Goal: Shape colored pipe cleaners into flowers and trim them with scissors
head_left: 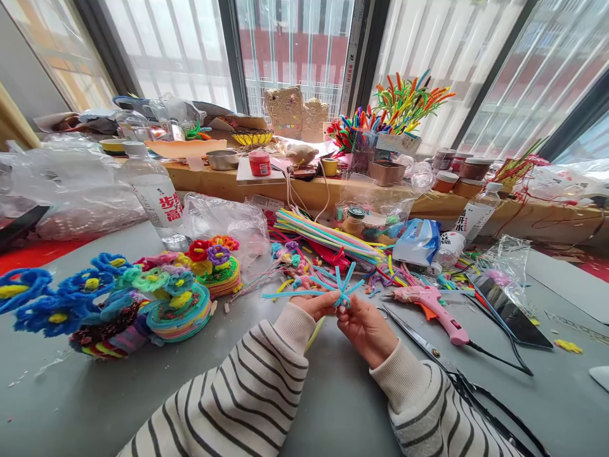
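Observation:
Light blue pipe cleaners [342, 289], bent into a cluster with several arms sticking out, are held up above the grey table. My left hand [316, 304] pinches the cluster from the left, and one long blue stem runs out past it to the left. From the right, my right hand [364, 327] grips the base of the same cluster with closed fingers. Both hands are close together, almost touching. Part of a yellow-green strip [314, 333] shows just below my left hand. The fingertips partly hide the middle of the cluster.
Pipe-cleaner flowers [85, 282] on round striped bases stand at the left. A pink glue gun [431, 304] and black-handled scissors [413, 333] lie at the right. Beyond my hands are bundled pipe cleaners [328, 235], a water bottle [155, 197] and a wooden ledge [214, 184] with jars.

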The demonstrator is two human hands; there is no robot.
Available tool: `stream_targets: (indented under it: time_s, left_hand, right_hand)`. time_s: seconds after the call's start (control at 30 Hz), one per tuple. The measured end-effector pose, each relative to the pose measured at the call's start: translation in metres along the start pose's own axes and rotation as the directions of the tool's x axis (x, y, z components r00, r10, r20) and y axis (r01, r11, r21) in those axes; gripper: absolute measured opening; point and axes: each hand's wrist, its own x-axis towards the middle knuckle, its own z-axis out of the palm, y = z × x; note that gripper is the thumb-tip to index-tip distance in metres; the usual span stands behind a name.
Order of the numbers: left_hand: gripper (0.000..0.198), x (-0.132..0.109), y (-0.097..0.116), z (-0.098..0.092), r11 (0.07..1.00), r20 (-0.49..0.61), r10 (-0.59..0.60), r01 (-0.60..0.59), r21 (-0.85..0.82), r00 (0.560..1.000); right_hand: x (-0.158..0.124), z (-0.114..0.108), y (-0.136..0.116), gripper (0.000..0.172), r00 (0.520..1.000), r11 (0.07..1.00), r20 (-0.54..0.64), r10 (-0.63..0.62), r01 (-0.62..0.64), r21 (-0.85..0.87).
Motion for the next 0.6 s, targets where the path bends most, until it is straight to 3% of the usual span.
stream_targets:
  time_s: [0.27,0.6]
  left_hand:
    - [0.013,0.0004,-0.0033,0.0006,0.979,-0.075,-0.156,0.144,-0.141,0.985]
    - [0.017,0.0056,-0.0082,-0.0046,0.999,-0.035,-0.001,-0.001,-0.032,0.999]
  right_hand:
    - [-0.0013,0.0021,-0.0006,0.014,0.999,0.999,0.036,-0.039,0.040,-0.030]
    - [0.0002,0.0008,0.0002,0.016,1.000,1.000,-0.021,-0.005,0.005,-0.009]
